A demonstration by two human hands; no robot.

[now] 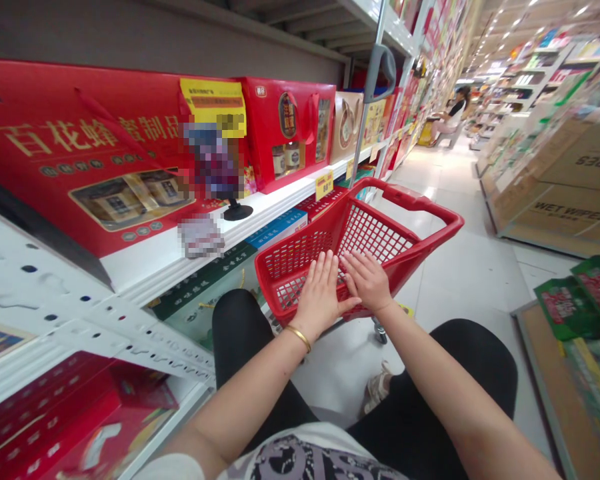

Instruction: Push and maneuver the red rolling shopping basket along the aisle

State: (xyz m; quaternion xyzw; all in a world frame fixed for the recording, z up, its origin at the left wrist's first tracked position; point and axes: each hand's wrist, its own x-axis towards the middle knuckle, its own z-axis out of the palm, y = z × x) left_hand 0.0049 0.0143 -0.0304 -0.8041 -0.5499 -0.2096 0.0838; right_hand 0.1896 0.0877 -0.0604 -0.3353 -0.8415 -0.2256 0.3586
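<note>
Both hands are held out side by side over a red plastic shopping cart (305, 250) with mesh walls, which stands between my knees. My left hand (317, 290), with a gold bangle at the wrist, lies flat with its fingers stretched out, palm down. Beside it my right hand (367, 283) is also flat, fingers extended toward the left fingertips. Neither hand holds anything. Whether the palms touch the cart's near rim, I cannot tell. A long red handle (420, 203) rises at the cart's far right side.
On the left, a white shelf (280, 193) bears red gift boxes (287, 127) and a blurred-out device on a black stand (237, 210). Cartons marked wet wipes (565, 193) and green packets (563, 307) stand on the right. A person (453, 120) sits farther down the aisle.
</note>
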